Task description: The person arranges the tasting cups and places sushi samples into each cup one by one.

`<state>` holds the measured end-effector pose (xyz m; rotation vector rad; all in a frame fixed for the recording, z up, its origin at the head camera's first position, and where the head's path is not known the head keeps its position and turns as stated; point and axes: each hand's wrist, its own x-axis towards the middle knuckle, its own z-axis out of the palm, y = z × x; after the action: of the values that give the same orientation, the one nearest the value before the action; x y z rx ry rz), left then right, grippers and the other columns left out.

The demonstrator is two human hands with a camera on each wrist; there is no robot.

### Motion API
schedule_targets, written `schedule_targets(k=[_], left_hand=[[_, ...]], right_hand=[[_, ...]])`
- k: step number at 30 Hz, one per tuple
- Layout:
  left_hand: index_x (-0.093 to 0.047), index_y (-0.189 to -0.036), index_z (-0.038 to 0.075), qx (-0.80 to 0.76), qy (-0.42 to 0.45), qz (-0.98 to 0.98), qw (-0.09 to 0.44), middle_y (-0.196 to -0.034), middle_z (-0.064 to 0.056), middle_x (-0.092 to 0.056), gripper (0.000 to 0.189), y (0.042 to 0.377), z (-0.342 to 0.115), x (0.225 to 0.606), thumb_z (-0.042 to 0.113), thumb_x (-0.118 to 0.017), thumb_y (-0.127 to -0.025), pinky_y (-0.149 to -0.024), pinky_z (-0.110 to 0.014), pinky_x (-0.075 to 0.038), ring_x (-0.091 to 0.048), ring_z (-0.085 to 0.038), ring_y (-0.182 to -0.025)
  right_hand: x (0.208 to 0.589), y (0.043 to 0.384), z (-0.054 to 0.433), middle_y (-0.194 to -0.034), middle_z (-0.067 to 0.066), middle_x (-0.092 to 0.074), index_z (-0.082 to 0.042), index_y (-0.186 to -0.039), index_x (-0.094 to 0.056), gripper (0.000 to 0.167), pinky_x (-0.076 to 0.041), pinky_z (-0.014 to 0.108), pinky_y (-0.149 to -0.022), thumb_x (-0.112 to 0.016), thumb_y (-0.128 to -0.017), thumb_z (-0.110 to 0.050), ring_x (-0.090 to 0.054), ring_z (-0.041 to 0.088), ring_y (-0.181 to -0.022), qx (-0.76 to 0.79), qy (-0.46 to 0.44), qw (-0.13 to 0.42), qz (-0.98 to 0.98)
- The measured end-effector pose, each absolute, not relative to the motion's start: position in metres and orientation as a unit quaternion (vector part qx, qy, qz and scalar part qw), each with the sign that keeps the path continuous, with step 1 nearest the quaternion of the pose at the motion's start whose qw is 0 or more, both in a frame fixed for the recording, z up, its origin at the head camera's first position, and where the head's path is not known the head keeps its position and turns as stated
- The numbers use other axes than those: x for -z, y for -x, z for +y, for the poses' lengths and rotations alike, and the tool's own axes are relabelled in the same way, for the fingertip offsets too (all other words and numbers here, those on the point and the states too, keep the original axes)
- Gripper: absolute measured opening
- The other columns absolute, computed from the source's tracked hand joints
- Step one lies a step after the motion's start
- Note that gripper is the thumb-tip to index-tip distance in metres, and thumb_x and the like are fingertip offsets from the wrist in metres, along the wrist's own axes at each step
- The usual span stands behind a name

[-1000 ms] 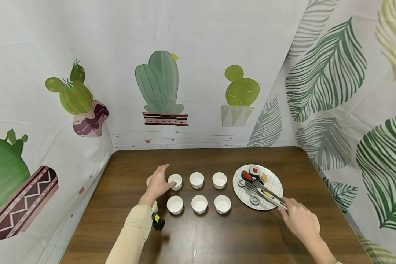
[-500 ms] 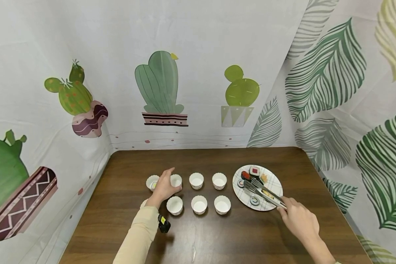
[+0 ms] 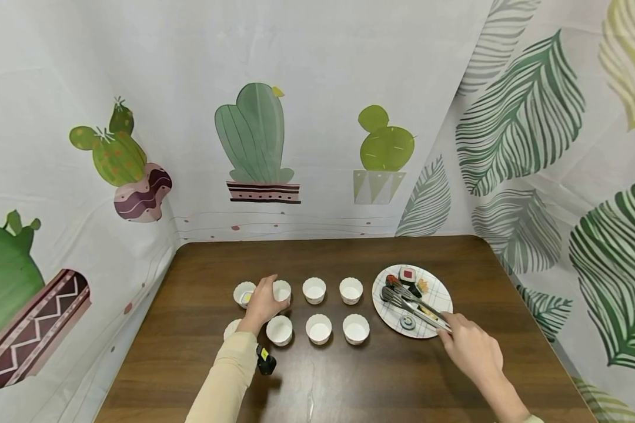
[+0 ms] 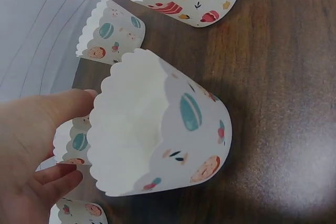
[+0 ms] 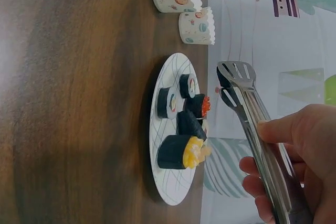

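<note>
My left hand point(image 3: 263, 302) is at a white paper baking cup point(image 3: 282, 290) in the back row, thumb on one side and fingers on the other. In the left wrist view that cup point(image 4: 73, 142) shows between thumb and fingers, behind a nearer baking cup point(image 4: 157, 129). With my right hand point(image 3: 473, 346) I grip metal tongs point(image 5: 252, 114) above a round checked plate point(image 3: 383, 314). Nothing shows between the tong tips. On the plate lie sushi pieces: a yellow-topped roll point(image 5: 178, 152), a red-topped roll point(image 3: 391, 280), a dark triangular piece point(image 5: 190, 124) and small rolls point(image 5: 168, 102).
Several more baking cups stand in two rows, among them one point(image 3: 244, 294) at the back left with something yellow inside. Others include a back-right cup point(image 3: 351, 291) and a front-right cup point(image 3: 356, 329). A printed cloth point(image 3: 323, 117) hangs behind the brown table point(image 3: 317, 388).
My left hand has moved slightly right and toward me, onto the second back-row cup, uncovering the leftmost one. The tong tips have shifted a little left over the plate.
</note>
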<state>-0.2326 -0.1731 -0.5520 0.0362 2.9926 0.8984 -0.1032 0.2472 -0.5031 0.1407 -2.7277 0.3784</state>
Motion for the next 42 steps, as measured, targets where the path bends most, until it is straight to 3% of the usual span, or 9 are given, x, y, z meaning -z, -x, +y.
schedule_targets(k=[23,33,42], left_hand=[[-0.051,-0.125,0.002,-0.287,0.003,0.958,-0.005,-0.126,-0.019,-0.051,0.064,0.234,-0.172,0.558,0.023,-0.078,-0.071,-0.089,-0.048,-0.044,-0.053,-0.037,-0.11],[-0.052,-0.125,0.004,-0.299,0.009,0.954,-0.004,-0.127,-0.018,-0.051,0.063,0.236,-0.173,0.563,0.023,-0.078,-0.071,-0.09,-0.048,-0.043,-0.052,-0.036,-0.111],[-0.052,-0.125,0.005,-0.305,0.008,0.952,-0.007,-0.124,-0.019,-0.053,0.063,0.235,-0.175,0.564,0.024,-0.077,-0.071,-0.089,-0.048,-0.044,-0.053,-0.036,-0.11]], right_hand=[[0.493,0.122,0.221,-0.087,0.007,-0.065,-0.009,-0.106,-0.065,0.03,-0.046,0.044,-0.054,-0.066,-0.077,-0.018,-0.064,0.029,-0.074,-0.135,-0.067,0.166,-0.974],[0.491,0.134,0.203,-0.093,0.007,-0.067,-0.008,-0.105,-0.065,0.028,-0.044,0.041,-0.049,-0.062,-0.079,-0.019,-0.064,0.027,-0.074,-0.143,-0.075,0.154,-0.975],[0.486,0.148,0.181,-0.089,0.006,-0.067,-0.009,-0.103,-0.067,0.027,-0.043,0.038,-0.046,-0.065,-0.077,-0.018,-0.064,0.026,-0.07,-0.138,-0.103,0.172,-0.97]])
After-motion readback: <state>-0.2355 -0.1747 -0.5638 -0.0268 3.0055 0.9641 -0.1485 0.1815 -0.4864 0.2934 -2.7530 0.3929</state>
